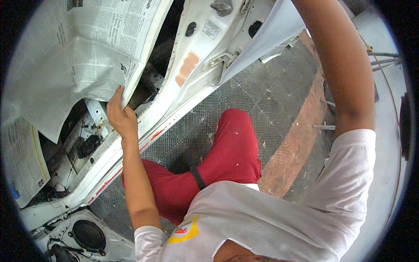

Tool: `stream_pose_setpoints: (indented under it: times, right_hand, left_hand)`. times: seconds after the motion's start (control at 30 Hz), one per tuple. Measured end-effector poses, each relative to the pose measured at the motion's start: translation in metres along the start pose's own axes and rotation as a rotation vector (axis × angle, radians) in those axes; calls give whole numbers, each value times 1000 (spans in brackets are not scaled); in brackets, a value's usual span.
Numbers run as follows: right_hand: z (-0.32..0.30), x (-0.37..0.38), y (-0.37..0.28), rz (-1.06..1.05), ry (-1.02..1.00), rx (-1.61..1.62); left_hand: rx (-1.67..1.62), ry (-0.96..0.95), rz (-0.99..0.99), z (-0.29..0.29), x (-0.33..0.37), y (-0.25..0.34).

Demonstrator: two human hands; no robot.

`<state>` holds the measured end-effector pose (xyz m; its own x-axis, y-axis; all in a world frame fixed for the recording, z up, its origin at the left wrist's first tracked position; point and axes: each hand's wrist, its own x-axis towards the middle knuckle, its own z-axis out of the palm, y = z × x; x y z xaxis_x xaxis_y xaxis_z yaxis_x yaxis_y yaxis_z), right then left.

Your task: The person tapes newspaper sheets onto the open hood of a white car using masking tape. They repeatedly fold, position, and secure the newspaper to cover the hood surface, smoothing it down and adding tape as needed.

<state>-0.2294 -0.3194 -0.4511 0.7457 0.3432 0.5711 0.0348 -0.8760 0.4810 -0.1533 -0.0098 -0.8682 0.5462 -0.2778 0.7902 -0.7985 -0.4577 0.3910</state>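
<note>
At ten o'clock, a newspaper sheet (pixel 102 48) is carrying columns of dark print and bolder headline lettering. Toward nine o'clock, another printed sheet (pixel 24 163) is showing small, blurred type. At twelve o'clock, a label (pixel 211 29) with tiny print is sticking to white bodywork (pixel 192 44). Toward six o'clock, dark lettering is accompanying a yellow-and-red emblem (pixel 184 231) on the shirt (pixel 270 218).

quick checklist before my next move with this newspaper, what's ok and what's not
1. Left hand at the newspaper edge: ok, fingers reach it.
2. Firm grip there: cannot tell.
3. Right hand placement: cannot tell, it is out of view.
4. Newspaper lying flat: not ok, it is creased, with a loose lower corner.
5. Tan patch on the white frame uncovered: ok.
6. Floor free of debris: not ok, pale flecks are scattered.
</note>
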Motion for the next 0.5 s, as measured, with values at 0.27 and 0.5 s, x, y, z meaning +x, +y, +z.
stream_pose_setpoints:
  times: [0.27, 0.5]
  right_hand:
    - [13, -9, -6, 7, -104, 22]
    - [19, -28, -12, 51, -151, -93]
  left_hand:
    - [22, -120, -77, 24, -35, -17]
    - [72, -349, -81, 42, -46, -12]
